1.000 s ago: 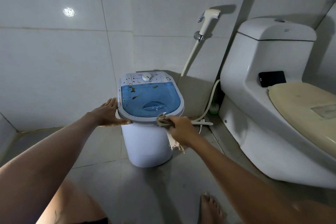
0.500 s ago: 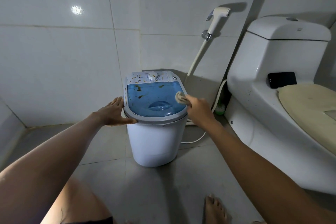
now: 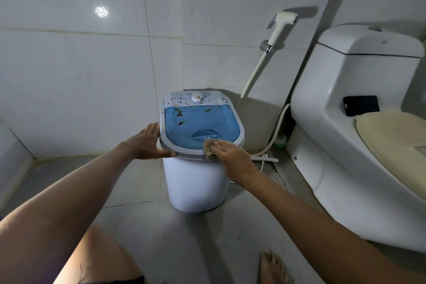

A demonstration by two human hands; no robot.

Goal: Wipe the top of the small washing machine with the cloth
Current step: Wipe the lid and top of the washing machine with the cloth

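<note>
A bare knee and a bare foot (image 3: 272, 265) were cut off by the bottom edge, resting on the grey tiled floor (image 3: 143, 221). The right hand (image 3: 232, 157) lay flat, fingers straight, pressing a folded beige woven cloth (image 3: 209, 148) onto the near front rim of the small white washing machine (image 3: 196, 182); most of the cloth was hidden under the palm. The left hand (image 3: 147, 143) was released, fingers extended, braced against the machine's left rim. Brown smears dotted the translucent blue lid (image 3: 200, 122) and the white control panel with its round dial (image 3: 196, 98); the panel's printing was too small to read. Farther right stood a white ceramic toilet (image 3: 334, 122), its cream seat cut off by the frame, with a black phone (image 3: 360, 105) on it. A white bidet sprayer (image 3: 280, 27) hung on the wall.
</note>
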